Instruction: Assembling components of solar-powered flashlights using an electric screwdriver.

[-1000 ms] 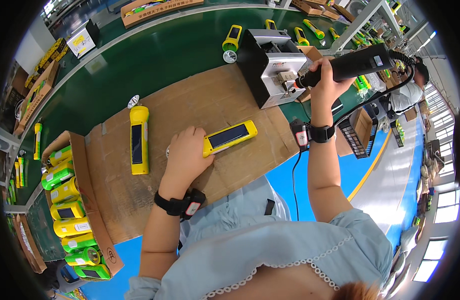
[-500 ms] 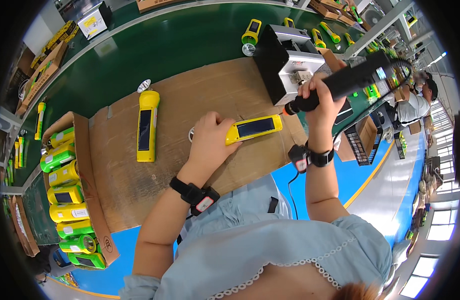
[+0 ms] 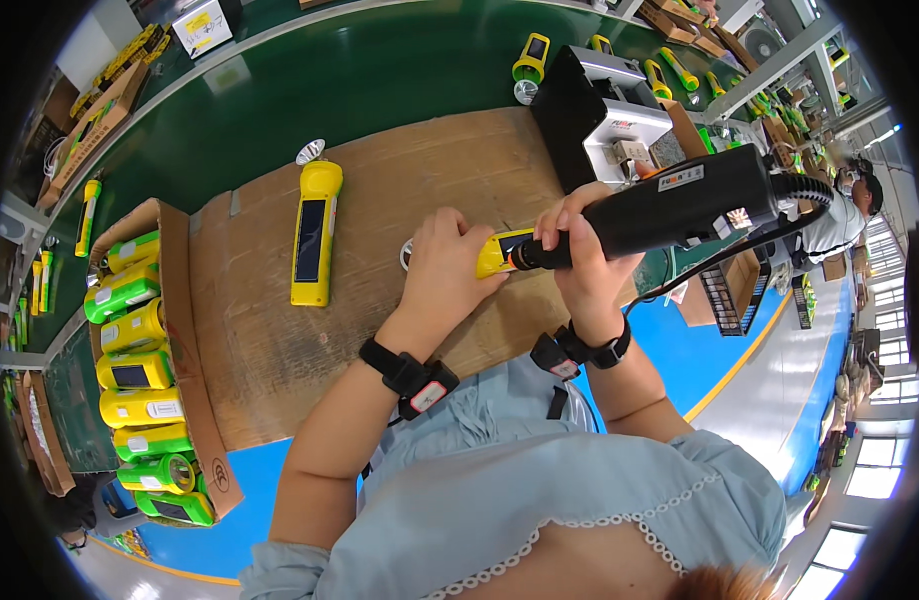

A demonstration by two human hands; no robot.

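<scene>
My left hand is closed around the head end of a yellow flashlight with a dark solar panel, lying on the cardboard sheet. The silvery reflector shows just left of my fingers. My right hand grips a black electric screwdriver, held nearly level. Its tip is over the flashlight's body near my left fingers; whether it touches a screw I cannot tell. A second yellow flashlight lies farther left on the cardboard, its reflector hanging loose at the far end.
A cardboard box of green and yellow flashlights stands at left. Beyond my right hand is a grey and black screw feeder. The screwdriver's cable loops down on the right. More flashlights lie on the green bench.
The screwdriver has moved left and nearer, from beyond the flashlight's tail end to over its body. My left hand keeps its hold. The whole view has shifted slightly.
</scene>
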